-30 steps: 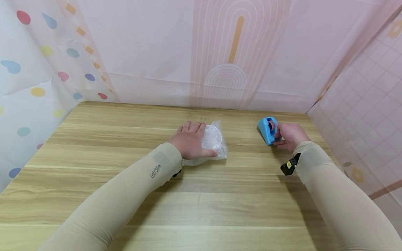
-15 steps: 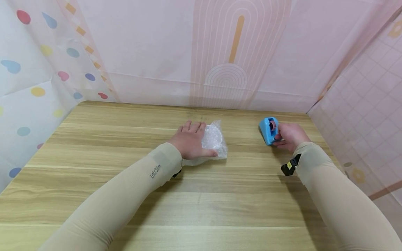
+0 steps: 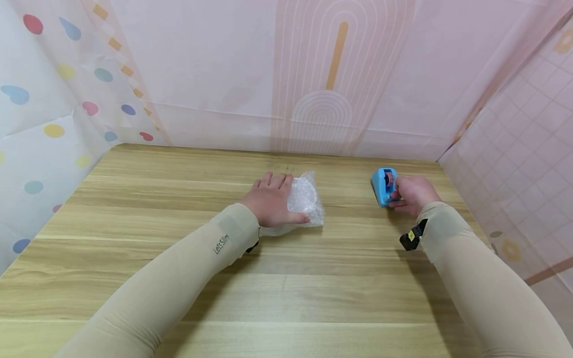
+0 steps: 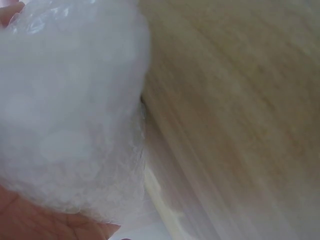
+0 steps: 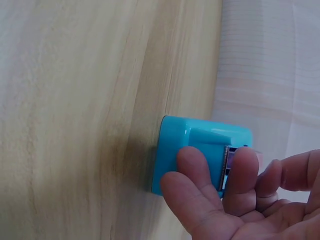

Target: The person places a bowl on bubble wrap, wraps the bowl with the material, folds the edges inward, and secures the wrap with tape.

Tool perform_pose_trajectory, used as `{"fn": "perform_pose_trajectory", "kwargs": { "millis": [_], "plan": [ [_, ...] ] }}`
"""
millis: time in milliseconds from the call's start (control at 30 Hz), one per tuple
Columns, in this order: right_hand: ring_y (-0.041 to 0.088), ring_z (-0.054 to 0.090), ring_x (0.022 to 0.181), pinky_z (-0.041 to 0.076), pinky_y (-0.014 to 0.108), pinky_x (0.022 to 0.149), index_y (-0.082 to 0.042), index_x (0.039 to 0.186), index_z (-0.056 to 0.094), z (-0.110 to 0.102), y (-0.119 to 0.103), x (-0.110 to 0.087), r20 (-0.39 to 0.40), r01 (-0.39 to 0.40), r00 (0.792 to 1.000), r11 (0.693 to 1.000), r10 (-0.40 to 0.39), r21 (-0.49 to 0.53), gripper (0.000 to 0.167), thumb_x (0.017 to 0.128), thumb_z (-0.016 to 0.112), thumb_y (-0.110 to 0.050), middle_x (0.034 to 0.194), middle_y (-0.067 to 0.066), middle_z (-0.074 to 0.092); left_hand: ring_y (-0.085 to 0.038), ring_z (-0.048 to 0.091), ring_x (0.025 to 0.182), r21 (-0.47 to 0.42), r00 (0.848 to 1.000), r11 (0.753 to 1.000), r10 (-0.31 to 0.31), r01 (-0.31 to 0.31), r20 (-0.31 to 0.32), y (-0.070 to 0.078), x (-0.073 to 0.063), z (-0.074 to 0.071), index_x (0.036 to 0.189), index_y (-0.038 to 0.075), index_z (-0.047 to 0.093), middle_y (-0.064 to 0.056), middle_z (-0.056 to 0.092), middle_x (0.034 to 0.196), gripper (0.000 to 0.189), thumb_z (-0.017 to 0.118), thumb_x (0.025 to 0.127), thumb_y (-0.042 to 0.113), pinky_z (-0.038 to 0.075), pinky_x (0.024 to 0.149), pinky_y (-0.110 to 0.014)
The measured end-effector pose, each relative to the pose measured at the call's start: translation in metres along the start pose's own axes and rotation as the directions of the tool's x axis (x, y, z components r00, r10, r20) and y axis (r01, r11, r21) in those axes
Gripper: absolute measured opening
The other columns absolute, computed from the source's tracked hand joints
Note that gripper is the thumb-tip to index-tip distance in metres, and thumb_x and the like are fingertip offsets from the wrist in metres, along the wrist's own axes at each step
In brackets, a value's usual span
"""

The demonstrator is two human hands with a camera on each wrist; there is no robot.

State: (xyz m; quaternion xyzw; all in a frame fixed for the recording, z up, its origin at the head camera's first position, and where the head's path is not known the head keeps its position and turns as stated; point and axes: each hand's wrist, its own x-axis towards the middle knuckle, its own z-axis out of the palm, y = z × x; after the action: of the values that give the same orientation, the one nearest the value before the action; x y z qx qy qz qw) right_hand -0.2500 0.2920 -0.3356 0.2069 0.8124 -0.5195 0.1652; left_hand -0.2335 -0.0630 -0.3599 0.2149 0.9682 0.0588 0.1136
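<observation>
My left hand [image 3: 268, 201] lies on a bundle of clear bubble wrap [image 3: 304, 199] near the middle of the table, fingers spread and thumb along its front. What the wrap contains is hidden. In the left wrist view the bubble wrap [image 4: 70, 115] fills the left side. To the right, my right hand [image 3: 416, 194] is at the front of a blue tape dispenser [image 3: 381, 186] with a pinkish tape roll [image 3: 389, 179]. In the right wrist view, thumb and index finger pinch together beside the cutter [image 5: 223, 167], at the tape's end; two other fingertips overlap the dispenser's front.
The wooden table [image 3: 286, 288] backs onto a pink patterned cloth wall [image 3: 215, 74]. A dotted cloth [image 3: 40, 124] hangs at the left and a checked one [image 3: 528, 149] at the right. The dispenser stands near the table's far right corner.
The tape dispenser has slid slightly right, toward my right hand, turning a little. Both hands have stayed nearly where they were, and the bubble wrap has not moved.
</observation>
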Motion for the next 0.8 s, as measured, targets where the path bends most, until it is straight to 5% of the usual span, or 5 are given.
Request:
{"fn": "perform_pose_trajectory", "kwargs": {
  "millis": [333, 433, 567, 800],
  "plan": [
    [0.03, 0.064, 0.106, 0.054, 0.049, 0.11, -0.005, 0.095, 0.046, 0.0002, -0.0001, 0.0002, 0.001, 0.002, 1.0, 1.0, -0.002, -0.014, 0.026, 0.107, 0.032, -0.023, 0.109, 0.011, 0.053, -0.047, 0.008, 0.163, -0.011, 1.0, 1.0, -0.004, 0.004, 0.002, -0.0008, 0.002, 0.0014, 0.17, 0.008, 0.006, -0.012, 0.015, 0.178, 0.129, 0.046, 0.083, 0.094, 0.016, 0.131, -0.062],
    [0.03, 0.064, 0.106, 0.055, 0.048, 0.109, 0.001, 0.117, 0.05, 0.0016, -0.0006, -0.0007, -0.013, 0.001, 1.0, 1.0, -0.001, -0.01, 0.033, 0.107, 0.031, -0.024, 0.111, 0.012, 0.053, -0.047, 0.009, 0.163, -0.014, 1.0, 1.0, -0.004, 0.004, 0.002, -0.0009, 0.0024, 0.0016, 0.17, 0.008, 0.006, -0.011, 0.015, 0.178, 0.129, 0.046, 0.083, 0.094, 0.016, 0.131, -0.062],
    [0.031, 0.062, 0.109, 0.054, 0.048, 0.11, 0.007, 0.15, 0.036, 0.0036, -0.0019, -0.002, -0.018, -0.001, 1.0, 1.0, 0.001, -0.015, 0.054, 0.108, 0.03, -0.027, 0.114, 0.013, 0.053, -0.046, 0.01, 0.163, -0.009, 1.0, 1.0, -0.005, 0.005, 0.002, -0.0011, 0.0031, 0.0017, 0.17, 0.008, 0.007, -0.011, 0.016, 0.177, 0.129, 0.046, 0.083, 0.094, 0.015, 0.131, -0.063],
    [0.03, 0.062, 0.11, 0.053, 0.047, 0.111, 0.009, 0.154, 0.032, 0.004, -0.0037, -0.0004, -0.017, -0.004, 1.0, 0.999, 0.003, -0.048, 0.056, 0.112, 0.031, -0.029, 0.115, 0.013, 0.052, -0.046, 0.01, 0.163, -0.006, 1.0, 1.0, -0.005, 0.005, 0.003, -0.0007, 0.0021, -0.0002, 0.17, 0.008, 0.007, -0.011, 0.015, 0.178, 0.128, 0.046, 0.083, 0.094, 0.015, 0.131, -0.063]
  ]
}}
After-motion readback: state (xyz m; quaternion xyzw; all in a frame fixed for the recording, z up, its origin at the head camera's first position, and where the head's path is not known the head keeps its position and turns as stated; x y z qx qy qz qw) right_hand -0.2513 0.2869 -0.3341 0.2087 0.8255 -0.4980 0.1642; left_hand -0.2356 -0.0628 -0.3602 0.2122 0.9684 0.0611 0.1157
